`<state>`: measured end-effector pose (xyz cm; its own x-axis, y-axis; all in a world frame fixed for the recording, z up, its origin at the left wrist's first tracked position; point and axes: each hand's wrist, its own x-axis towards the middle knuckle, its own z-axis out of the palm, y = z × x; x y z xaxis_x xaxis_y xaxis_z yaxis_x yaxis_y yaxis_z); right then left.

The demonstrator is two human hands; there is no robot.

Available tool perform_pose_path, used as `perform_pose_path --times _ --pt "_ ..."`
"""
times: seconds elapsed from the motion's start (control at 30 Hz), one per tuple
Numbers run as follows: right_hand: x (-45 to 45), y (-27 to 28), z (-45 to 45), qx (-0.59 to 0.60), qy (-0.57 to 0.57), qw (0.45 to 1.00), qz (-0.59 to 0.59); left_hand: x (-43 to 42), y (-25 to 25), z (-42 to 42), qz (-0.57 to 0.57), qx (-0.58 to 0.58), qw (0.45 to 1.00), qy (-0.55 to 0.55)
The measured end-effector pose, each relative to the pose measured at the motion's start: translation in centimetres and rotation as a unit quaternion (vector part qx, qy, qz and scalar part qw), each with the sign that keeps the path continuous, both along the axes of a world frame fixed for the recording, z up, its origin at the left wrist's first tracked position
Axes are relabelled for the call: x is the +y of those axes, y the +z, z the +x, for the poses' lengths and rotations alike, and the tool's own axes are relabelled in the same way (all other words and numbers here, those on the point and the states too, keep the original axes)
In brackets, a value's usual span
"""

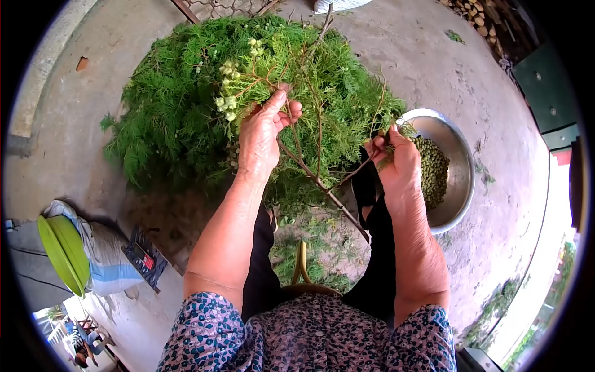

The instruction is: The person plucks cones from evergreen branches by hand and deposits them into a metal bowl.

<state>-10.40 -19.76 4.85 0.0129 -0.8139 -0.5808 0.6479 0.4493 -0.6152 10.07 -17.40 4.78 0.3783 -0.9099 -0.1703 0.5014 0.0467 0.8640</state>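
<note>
A leafy conifer branch point(338, 203) with a bare brown stem is stretched between my two hands, above a large heap of green conifer foliage point(167, 105). My left hand point(261, 137) pinches one of its side twigs between thumb and fingers. Just beyond those fingertips hangs a cluster of pale green cones point(228, 104). Over on the right, my right hand point(396, 162) is closed on another thin twig of the same branch, beside the basin. That metal basin point(462, 186) holds many small green cones point(434, 170), partly covered by my right wrist.
Under me is a low seat with a yellowish handle point(302, 263). A lime green tub point(65, 254) and a white sack point(111, 260) stand at the left. Stacked firewood point(477, 18) and a dark green cabinet point(545, 87) are at the upper right. Loose sprigs lie about the concrete floor.
</note>
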Motion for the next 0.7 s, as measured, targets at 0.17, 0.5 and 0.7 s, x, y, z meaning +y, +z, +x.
perform_pose_path --times 0.17,0.5,0.7 --pt "-0.5 -0.6 -0.5 0.041 0.012 0.999 0.005 0.0 -0.5 -0.3 -0.005 -0.012 1.0 -0.009" --pt "0.4 0.3 1.2 0.077 0.066 0.994 -0.05 -0.1 -1.6 -0.5 -0.032 -0.068 0.995 -0.062" --pt "1.0 0.1 1.0 0.093 0.09 0.985 -0.11 0.2 -1.1 -0.6 -0.052 -0.062 0.995 -0.062"
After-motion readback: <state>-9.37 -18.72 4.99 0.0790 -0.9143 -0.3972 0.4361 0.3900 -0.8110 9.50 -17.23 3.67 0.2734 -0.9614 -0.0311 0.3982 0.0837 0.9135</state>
